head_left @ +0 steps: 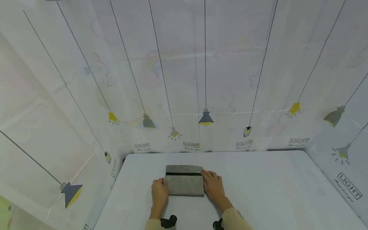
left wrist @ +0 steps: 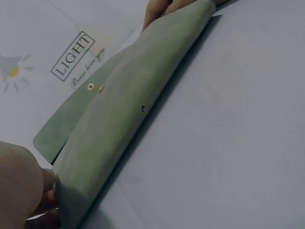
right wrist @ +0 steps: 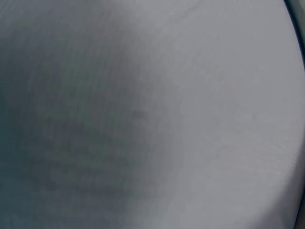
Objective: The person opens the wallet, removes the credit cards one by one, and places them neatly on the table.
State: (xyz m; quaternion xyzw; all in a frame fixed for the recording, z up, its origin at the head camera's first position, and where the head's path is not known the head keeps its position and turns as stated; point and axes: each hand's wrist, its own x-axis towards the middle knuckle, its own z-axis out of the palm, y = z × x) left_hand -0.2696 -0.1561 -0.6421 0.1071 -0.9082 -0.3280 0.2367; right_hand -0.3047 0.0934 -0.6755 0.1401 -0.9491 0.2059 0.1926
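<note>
A grey-green flap wallet (head_left: 184, 187) lies on the white table before me, its flap (head_left: 184, 169) turned up away from me. A dark strip runs between the flap and the body, and metal snaps (left wrist: 90, 86) show in the left wrist view. My left hand (head_left: 159, 191) holds the wallet's left edge, some fingers (left wrist: 46, 217) reaching under it. At the upper right corner, beside the flap, my right hand (head_left: 213, 185) grips the other edge. The right wrist view shows mostly pale surface and shadow, with that hand out of sight.
The white table (head_left: 258, 185) extends widely to the right and ends at a back edge near the wall. White sheeting (head_left: 230, 80) printed with hanging lamps surrounds it at the back and sides. Black straps with small devices (head_left: 169, 221) sit at both wrists.
</note>
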